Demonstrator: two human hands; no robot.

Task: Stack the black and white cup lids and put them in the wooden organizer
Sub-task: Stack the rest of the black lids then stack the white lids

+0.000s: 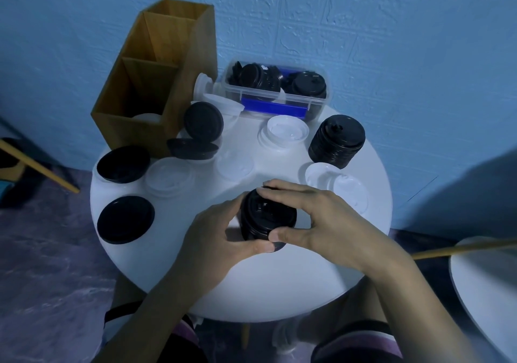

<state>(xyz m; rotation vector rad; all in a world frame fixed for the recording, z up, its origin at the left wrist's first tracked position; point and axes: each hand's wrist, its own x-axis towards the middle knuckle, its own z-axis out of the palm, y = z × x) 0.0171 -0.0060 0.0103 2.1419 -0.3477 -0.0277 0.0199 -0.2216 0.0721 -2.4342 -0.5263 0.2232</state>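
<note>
Both hands hold a short stack of black lids [264, 218] at the front of the round white table [195, 287]. My left hand [221, 239] grips its left side and bottom. My right hand [310, 217] pinches its top rim, fingers over the far edge and thumb at the near edge. A taller stack of black lids [337, 140] stands at the right rear. Loose black lids [126, 219] [123, 163] [203, 123] lie at the left. White lids [282, 133] [340, 185] lie scattered. The wooden organizer [156, 83] stands at the back left, with white lids in its front compartment.
A clear plastic box [277, 88] with a blue clip holds more black lids at the back against the blue wall. Clear lids [170, 178] lie mid-table. A second white table edge [486, 292] shows at the right, a wooden chair leg [36, 164] at the left.
</note>
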